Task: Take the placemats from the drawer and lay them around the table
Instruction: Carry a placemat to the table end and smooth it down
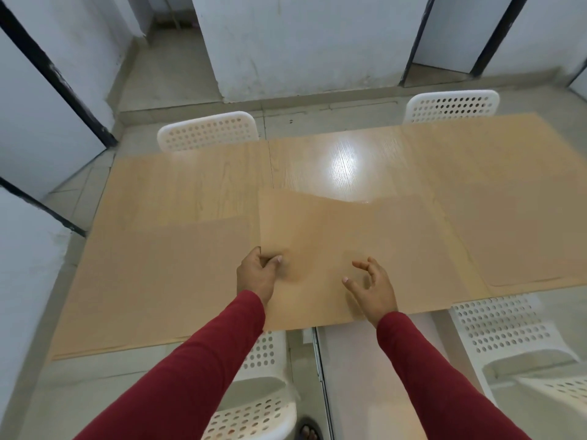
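The placemat (320, 249) I'm laying sits on the near middle of the table (349, 160), its left edge pinched in my left hand (255, 273); my right hand (371, 285) hovers over it, fingers spread and loosely curled, holding nothing; another placemat (165, 265) lies flat just to its left, and one (514, 242) lies at the right end; as I judge it, the far side, by the white chairs (208, 131), remains to be covered.
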